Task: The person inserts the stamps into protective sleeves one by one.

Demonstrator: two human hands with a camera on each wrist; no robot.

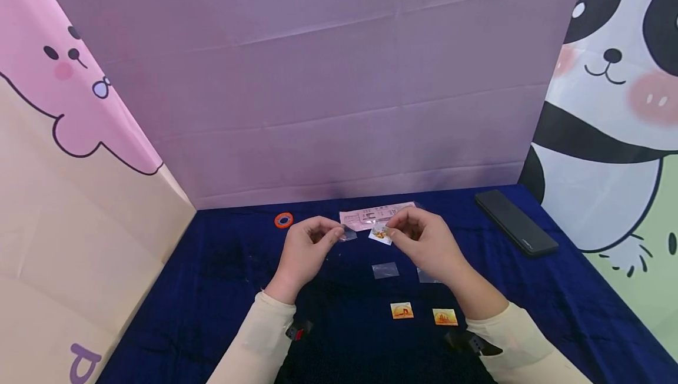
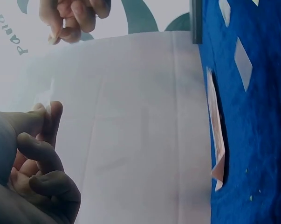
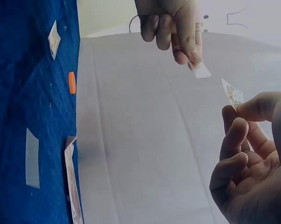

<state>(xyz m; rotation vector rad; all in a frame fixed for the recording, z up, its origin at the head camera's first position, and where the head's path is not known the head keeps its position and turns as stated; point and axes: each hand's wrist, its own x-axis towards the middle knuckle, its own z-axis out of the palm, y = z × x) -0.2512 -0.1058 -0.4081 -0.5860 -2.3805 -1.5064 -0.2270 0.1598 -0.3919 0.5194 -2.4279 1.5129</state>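
Note:
Between thumb and fingertips, my left hand (image 1: 307,250) pinches a small clear plastic piece (image 1: 348,234), perhaps a sleeve. My right hand (image 1: 430,247) pinches a small white card with a coloured print (image 1: 379,234) by its edge. The right wrist view shows the card (image 3: 232,94) and the plastic (image 3: 203,71) held up in the air, near each other but apart. Below the hands, a clear rectangle (image 1: 385,270) lies flat on the blue cloth, with a second one (image 1: 426,277) partly hidden by my right hand. Two yellow-orange printed cards (image 1: 402,311) lie nearer to me.
Behind the hands lies a pink printed packet (image 1: 365,218). An orange ring-shaped roll (image 1: 278,221) is to its left. At the far right rests a long black case (image 1: 514,222). A plain cloth wall (image 1: 328,89) closes the back of the table.

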